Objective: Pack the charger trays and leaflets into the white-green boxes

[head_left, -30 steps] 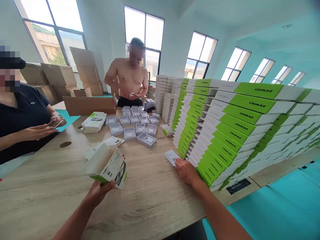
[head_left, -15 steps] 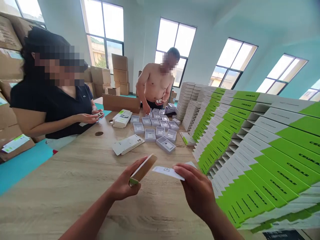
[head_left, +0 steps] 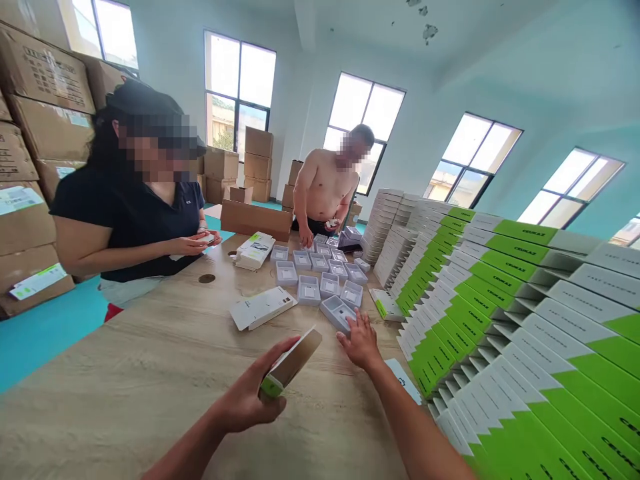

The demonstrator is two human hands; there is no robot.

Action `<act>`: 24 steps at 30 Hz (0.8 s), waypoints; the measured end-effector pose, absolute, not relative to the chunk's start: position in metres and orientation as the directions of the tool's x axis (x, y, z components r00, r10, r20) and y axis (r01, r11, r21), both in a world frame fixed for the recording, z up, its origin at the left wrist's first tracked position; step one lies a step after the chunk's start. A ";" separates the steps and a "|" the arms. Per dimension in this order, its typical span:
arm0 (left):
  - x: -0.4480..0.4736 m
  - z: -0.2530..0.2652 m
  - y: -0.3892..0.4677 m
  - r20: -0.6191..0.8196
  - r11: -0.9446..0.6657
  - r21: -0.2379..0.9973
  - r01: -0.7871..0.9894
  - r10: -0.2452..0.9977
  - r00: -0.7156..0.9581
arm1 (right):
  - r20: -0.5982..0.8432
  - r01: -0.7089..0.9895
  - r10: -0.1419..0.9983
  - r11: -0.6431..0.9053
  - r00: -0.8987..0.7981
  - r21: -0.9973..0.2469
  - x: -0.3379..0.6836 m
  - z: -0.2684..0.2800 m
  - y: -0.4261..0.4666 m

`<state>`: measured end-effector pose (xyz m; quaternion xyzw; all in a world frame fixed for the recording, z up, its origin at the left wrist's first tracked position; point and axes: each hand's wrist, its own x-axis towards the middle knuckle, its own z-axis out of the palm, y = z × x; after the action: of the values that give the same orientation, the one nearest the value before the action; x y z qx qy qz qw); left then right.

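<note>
My left hand [head_left: 250, 393] is wrapped round a thin cardboard box [head_left: 296, 360], held tilted above the table; its brown side and a green end show. Farther forward, my right hand [head_left: 361, 339] is stretched out with fingers spread, at the near edge of a pale grey tray [head_left: 327, 312]. The fingers appear to touch this tray, which has small items inside. A white printed card [head_left: 404, 381] lies on the table beside my right forearm. Beyond are several similar grey trays [head_left: 308, 300] in a cluster.
Tall stacks of green and white boxes [head_left: 480, 300] line the right side. A flat white box [head_left: 263, 308] and a pile of boxes [head_left: 254, 250] lie on the wooden table [head_left: 165, 373]. One co-worker [head_left: 135, 227] stands at left, another [head_left: 325, 183] across the table.
My right hand has let go of the white card, which now lies on the table at right, and has reached forward to the nearest grey tray. The left hand still holds the box.
</note>
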<state>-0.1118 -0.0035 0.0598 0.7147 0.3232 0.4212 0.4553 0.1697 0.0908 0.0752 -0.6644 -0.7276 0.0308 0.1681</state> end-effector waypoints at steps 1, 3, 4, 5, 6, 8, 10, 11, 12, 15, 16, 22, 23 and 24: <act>-0.113 0.059 -0.002 0.317 -0.380 0.922 0.076 0.853 0.416 | 0.165 0.963 0.984 0.102 -0.062 -0.249 0.169 0.070 0.096; -0.114 0.058 0.000 0.323 -0.373 0.925 0.066 0.868 0.376 | 0.109 0.973 0.991 0.101 -0.080 -0.208 0.164 0.061 0.087; -0.115 0.057 0.000 0.320 -0.367 0.928 0.060 0.872 0.370 | 0.092 0.976 0.991 0.112 -0.095 -0.189 0.160 0.056 0.074; -0.115 0.057 0.000 0.316 -0.359 0.932 0.053 0.874 0.368 | 0.078 0.976 0.990 0.132 -0.120 -0.172 0.156 0.053 0.056; -0.115 0.058 -0.001 0.312 -0.353 0.934 0.048 0.875 0.371 | 0.059 0.973 0.985 0.169 -0.162 -0.160 0.152 0.051 0.036; -0.116 0.060 -0.003 0.314 -0.360 0.932 0.042 0.860 0.402 | -0.011 0.937 0.950 0.306 -0.312 -0.168 0.147 0.053 -0.001; -0.118 0.065 -0.006 0.334 -0.395 0.918 0.036 0.819 0.466 | -0.109 0.864 0.868 0.456 -0.485 -0.215 0.146 0.065 -0.023; -0.119 0.068 -0.007 0.347 -0.418 0.908 0.029 0.789 0.507 | -0.151 0.833 0.828 0.499 -0.540 -0.239 0.146 0.071 -0.027; -0.121 0.071 -0.008 0.362 -0.442 0.897 0.017 0.756 0.545 | -0.187 0.818 0.803 0.517 -0.565 -0.253 0.147 0.077 -0.027; -0.128 0.078 -0.010 0.404 -0.509 0.861 -0.008 0.673 0.619 | -0.243 0.815 0.783 0.511 -0.573 -0.275 0.148 0.083 -0.018; -0.130 0.079 -0.011 0.415 -0.530 0.848 -0.005 0.658 0.628 | -0.237 0.809 0.781 0.510 -0.578 -0.293 0.149 0.081 -0.017; -0.137 0.077 -0.011 0.339 -0.589 0.777 0.221 0.688 0.642 | -0.044 0.752 0.843 0.453 -0.536 -0.479 0.182 0.081 -0.070; -0.136 0.076 -0.011 0.318 -0.594 0.758 0.271 0.698 0.642 | -0.012 0.728 0.852 0.441 -0.524 -0.525 0.192 0.089 -0.083; -0.133 0.075 -0.011 0.297 -0.598 0.737 0.316 0.706 0.643 | 0.025 0.702 0.861 0.431 -0.509 -0.567 0.203 0.098 -0.094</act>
<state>-0.1334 -0.0112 0.0745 0.8438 0.3027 0.2948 0.3308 0.2026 -0.0937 0.0978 -0.4700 -0.8311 0.2522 0.1576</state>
